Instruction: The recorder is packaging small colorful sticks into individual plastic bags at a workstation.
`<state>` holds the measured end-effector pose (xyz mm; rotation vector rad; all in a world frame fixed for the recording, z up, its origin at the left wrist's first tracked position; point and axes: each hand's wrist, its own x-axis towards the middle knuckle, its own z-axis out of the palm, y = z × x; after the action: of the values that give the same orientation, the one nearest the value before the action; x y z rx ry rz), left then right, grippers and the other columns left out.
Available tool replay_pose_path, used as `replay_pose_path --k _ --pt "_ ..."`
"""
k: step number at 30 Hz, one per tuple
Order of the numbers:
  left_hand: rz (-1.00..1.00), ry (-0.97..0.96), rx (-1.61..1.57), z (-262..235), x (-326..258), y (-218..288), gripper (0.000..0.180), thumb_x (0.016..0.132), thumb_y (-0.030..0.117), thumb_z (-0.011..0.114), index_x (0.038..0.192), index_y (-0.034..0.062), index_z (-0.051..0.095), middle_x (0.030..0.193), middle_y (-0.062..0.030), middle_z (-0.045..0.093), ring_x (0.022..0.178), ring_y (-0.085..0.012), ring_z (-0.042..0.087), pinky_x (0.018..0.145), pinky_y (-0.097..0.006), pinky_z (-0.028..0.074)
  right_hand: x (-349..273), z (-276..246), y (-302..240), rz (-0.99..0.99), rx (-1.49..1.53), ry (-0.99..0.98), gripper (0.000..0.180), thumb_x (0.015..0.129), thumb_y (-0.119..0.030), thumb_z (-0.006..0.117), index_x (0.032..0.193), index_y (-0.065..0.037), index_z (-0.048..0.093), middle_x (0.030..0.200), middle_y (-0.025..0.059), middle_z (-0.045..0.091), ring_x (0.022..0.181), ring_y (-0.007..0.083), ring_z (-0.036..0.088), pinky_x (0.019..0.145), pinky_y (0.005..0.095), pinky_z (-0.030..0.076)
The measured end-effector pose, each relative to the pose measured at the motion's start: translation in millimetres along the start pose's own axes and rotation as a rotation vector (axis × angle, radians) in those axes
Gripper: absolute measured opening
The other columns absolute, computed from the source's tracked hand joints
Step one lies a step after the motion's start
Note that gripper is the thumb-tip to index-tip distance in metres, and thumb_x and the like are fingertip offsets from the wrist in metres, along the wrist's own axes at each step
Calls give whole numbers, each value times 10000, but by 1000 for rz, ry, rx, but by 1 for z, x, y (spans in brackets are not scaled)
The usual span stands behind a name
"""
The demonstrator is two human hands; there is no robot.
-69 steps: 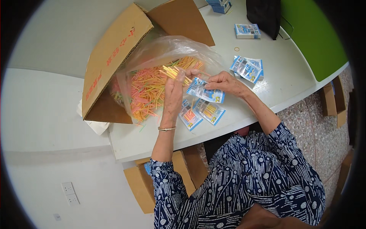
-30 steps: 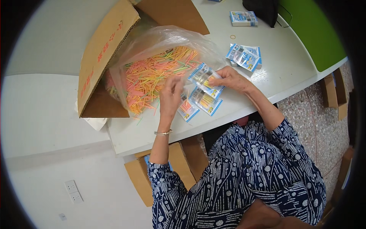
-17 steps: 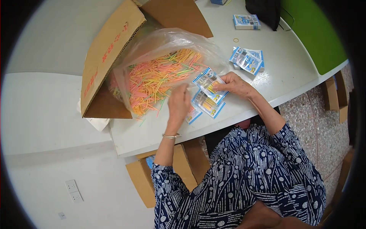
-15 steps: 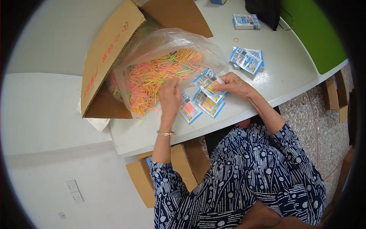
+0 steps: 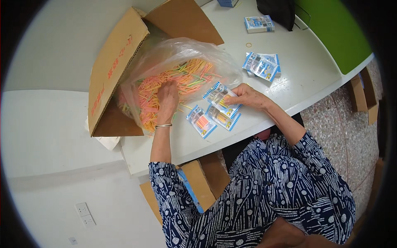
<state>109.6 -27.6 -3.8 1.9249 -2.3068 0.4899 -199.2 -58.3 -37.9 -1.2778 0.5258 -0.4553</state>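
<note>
My left hand [image 5: 168, 99] has its fingers bent together and dipped into a heap of thin pastel sticks [image 5: 151, 84], pink, orange, yellow and green. Its fingertips are hidden, so what it grips cannot be made out. The sticks fill a clear plastic bag [image 5: 192, 44] that spills from a tipped cardboard box [image 5: 113, 78]. With my right hand [image 5: 250, 97] I pinch the edge of a blue-and-white clear packet [image 5: 219, 97] holding yellow sticks. That packet overlaps a second packet [image 5: 223, 119], and a third packet [image 5: 201, 122] with pink sticks lies to their left.
Farther right on the white table [image 5: 289, 89] lie a small stack of packets [image 5: 262, 66], another packet pile [image 5: 259, 24] and a rubber band [image 5: 248, 44]. A black bag [image 5: 279, 12] sits at the back, by a green panel [image 5: 335, 33]. Open cartons [image 5: 190, 182] stand below the table edge.
My left hand has moved left, from beside the packets into the heap of sticks. My right hand keeps its hold on the packet. The whole view has shifted slightly.
</note>
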Motion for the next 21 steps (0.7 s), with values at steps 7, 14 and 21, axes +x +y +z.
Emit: replay_pose_path --k 7,14,21 --pt "-386 63 -573 -32 34 38 330 843 54 573 1166 21 515 1014 -157 627 908 -267 611 761 -324 489 0 -9 8 9 58 18 292 843 -238 664 987 15 686 857 30 689 755 25 564 694 187 443" --pt "-372 334 -1470 -78 26 105 295 876 -4 552 1160 -19 472 911 -66 613 828 -87 571 705 -223 478 3 -3 7 20 62 -48 289 856 -232 649 999 18 679 865 27 688 758 21 565 685 184 446" --pt "-401 232 -1483 -63 9 123 253 879 6 567 1117 -4 483 910 -60 610 801 -79 563 708 -200 458 0 -2 5 24 126 -59 289 854 -223 650 1002 25 674 875 29 687 761 23 571 692 178 447"
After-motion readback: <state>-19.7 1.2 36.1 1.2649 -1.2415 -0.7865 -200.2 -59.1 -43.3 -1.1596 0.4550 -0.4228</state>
